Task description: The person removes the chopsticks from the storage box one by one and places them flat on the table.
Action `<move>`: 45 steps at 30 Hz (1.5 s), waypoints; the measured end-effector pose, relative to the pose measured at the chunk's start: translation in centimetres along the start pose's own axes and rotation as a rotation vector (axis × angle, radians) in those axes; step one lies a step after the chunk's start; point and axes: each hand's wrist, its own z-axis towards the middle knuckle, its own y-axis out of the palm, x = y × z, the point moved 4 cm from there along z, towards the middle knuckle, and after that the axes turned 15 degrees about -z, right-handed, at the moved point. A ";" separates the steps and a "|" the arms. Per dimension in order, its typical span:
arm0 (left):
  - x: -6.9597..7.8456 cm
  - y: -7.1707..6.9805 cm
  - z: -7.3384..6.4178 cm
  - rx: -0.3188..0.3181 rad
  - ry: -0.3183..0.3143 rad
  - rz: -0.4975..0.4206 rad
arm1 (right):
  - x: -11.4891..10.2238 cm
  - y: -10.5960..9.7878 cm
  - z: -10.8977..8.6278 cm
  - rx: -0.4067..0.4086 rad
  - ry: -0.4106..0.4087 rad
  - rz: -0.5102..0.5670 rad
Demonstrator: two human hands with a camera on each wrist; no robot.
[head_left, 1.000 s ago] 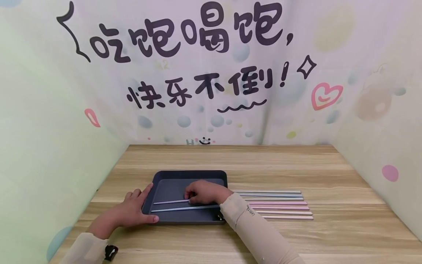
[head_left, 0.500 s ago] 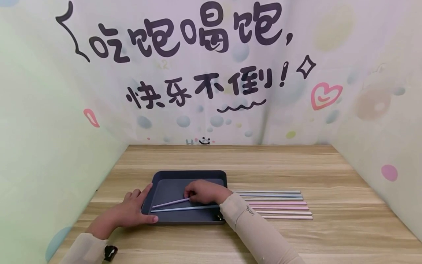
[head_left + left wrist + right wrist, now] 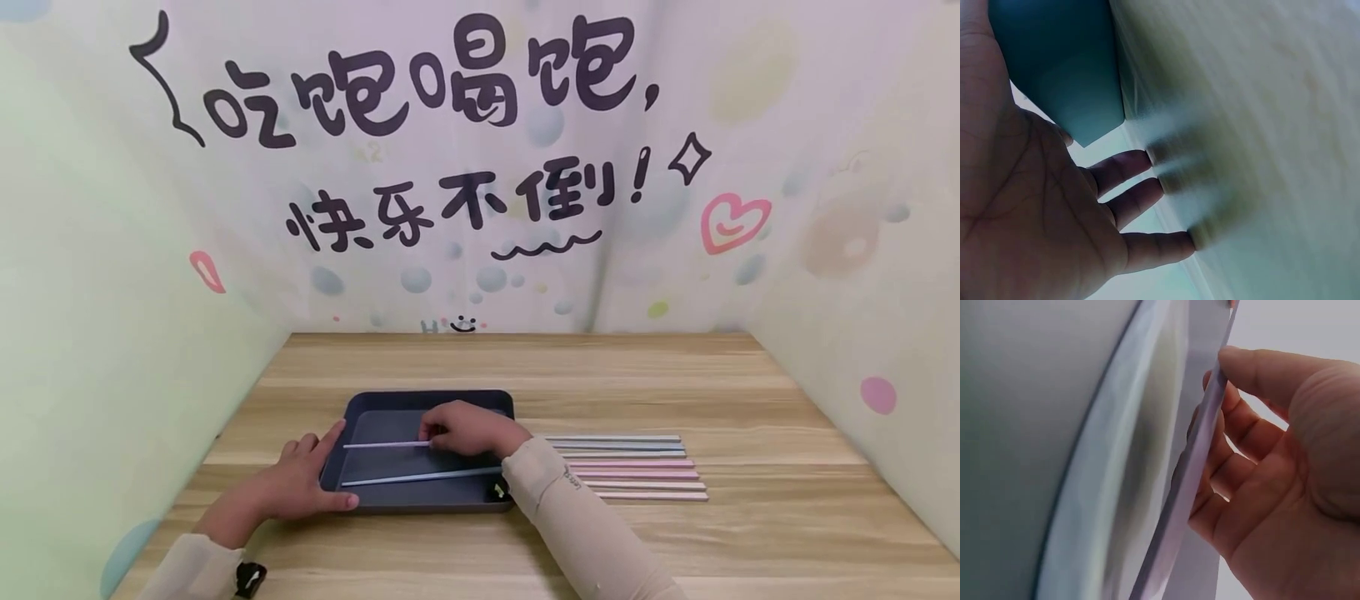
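Observation:
My right hand (image 3: 468, 429) is over the dark tray (image 3: 390, 504), pinching a pale purple chopstick (image 3: 386, 445) between thumb and fingers. In the right wrist view the thumb presses one side of this chopstick (image 3: 1188, 465), with curled fingers on the other. Nearer the tray's front, a light blue chopstick (image 3: 420, 478) lies in the tray, its right end hidden by my right wrist. At the tray's left side, my left hand (image 3: 296, 479) is spread with its thumb by the front corner. The left wrist view shows its outer fingertips touching the wooden table beside the tray wall (image 3: 1066, 75).
Several chopsticks (image 3: 637, 476) in white, blue and pink lie side by side right of the tray, their left ends behind my right sleeve (image 3: 577, 508). A printed cloth (image 3: 465, 275) stands at the table's back, with pale walls on both sides.
The purple chopstick's left end first dipped toward the blue chopstick, then shifted away toward the tray's far side. My right hand moved slightly with it. The left hand stayed in place.

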 end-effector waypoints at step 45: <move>-0.7 0.2 0.2 -0.005 -0.006 0.009 | 3.6 -6.7 -8.9 0.031 0.049 -0.027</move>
